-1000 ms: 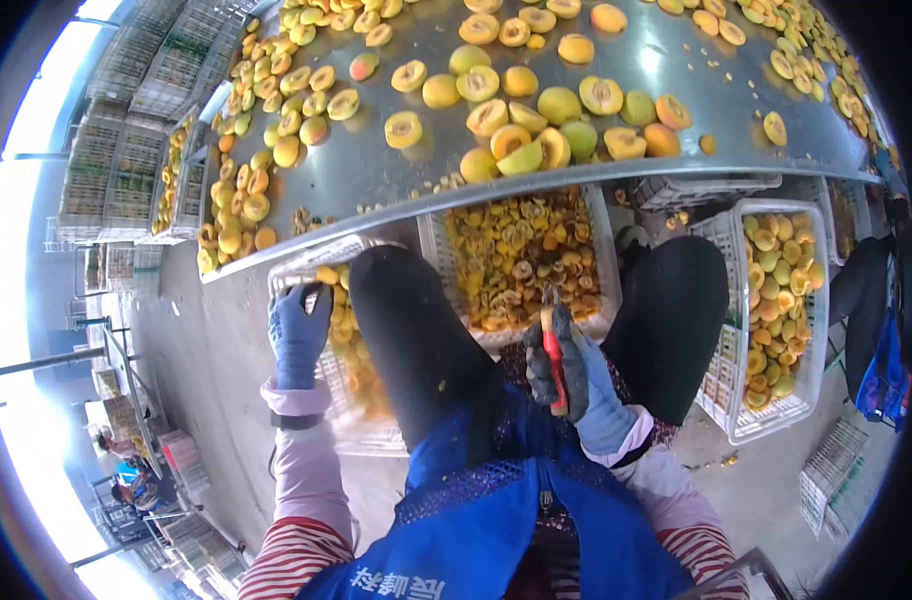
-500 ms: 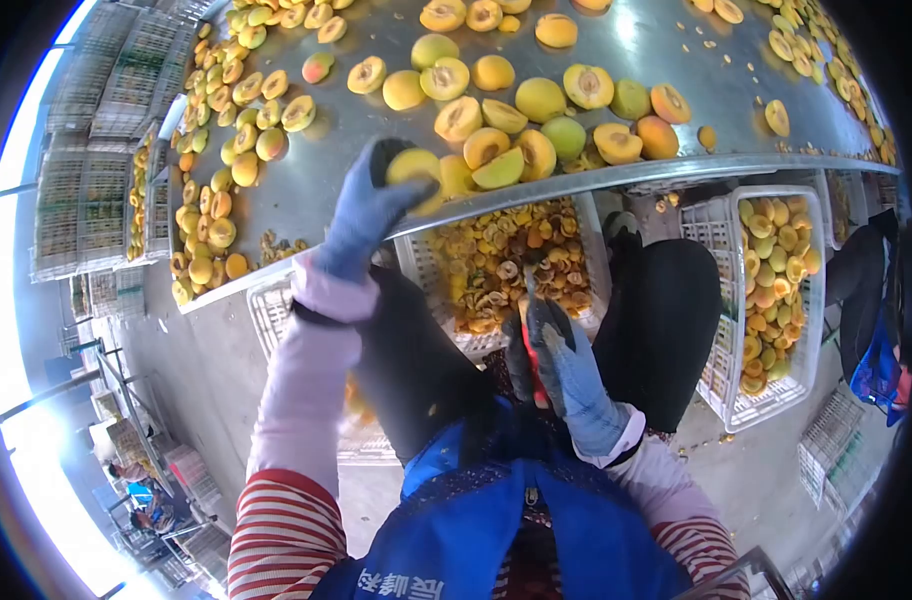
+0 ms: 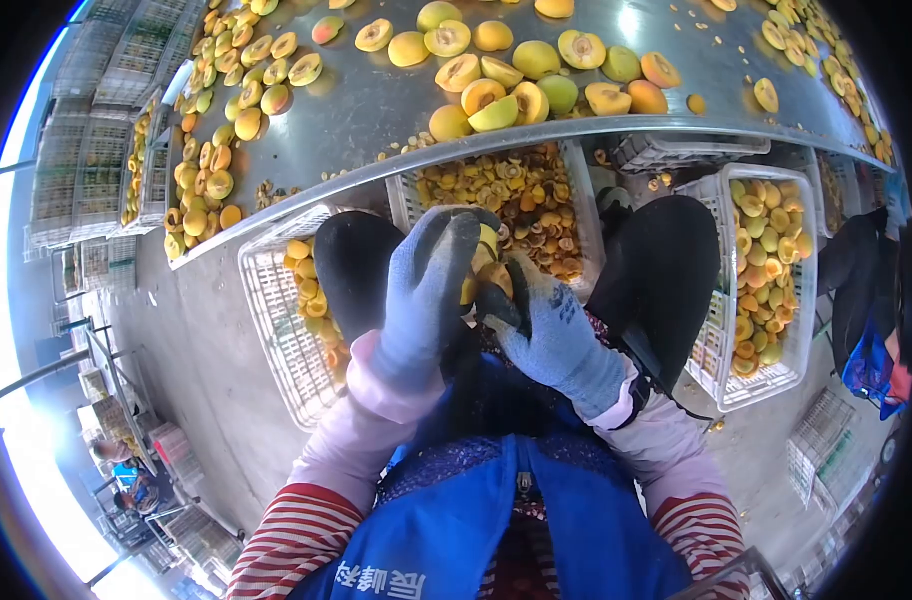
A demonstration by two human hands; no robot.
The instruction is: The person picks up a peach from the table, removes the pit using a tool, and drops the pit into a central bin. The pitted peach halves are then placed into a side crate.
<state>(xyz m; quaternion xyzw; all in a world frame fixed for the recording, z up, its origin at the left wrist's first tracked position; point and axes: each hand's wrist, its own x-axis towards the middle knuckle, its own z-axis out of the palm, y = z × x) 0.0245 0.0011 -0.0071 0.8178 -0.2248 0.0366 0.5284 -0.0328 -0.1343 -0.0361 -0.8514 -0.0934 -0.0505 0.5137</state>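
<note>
My left hand (image 3: 426, 290), in a blue-grey glove with dark fingers, is closed around a yellow peach half (image 3: 492, 272) in front of my lap. Close against it is my right hand (image 3: 556, 325), gloved alike, its fingers curled at the fruit's right side. The red-handled knife seen in that hand half a second ago is hidden by the fingers now. Below the hands' far side stands a white crate (image 3: 588, 215) of peach scraps and pits. More cut peaches (image 3: 496, 112) lie along the near edge of the metal table (image 3: 376, 110).
Crates of peach halves stand at left (image 3: 276, 320) and right (image 3: 721, 330) of my knees. The table's raised rim (image 3: 576, 127) runs just beyond the scrap crate. Stacked crates (image 3: 86, 170) line the far left. Another person's dark-clad leg (image 3: 854, 275) shows at right.
My left hand has come from the table edge back to my lap, carrying a peach half. My right hand has shifted slightly and now meets it; its red-handled knife is no longer visible.
</note>
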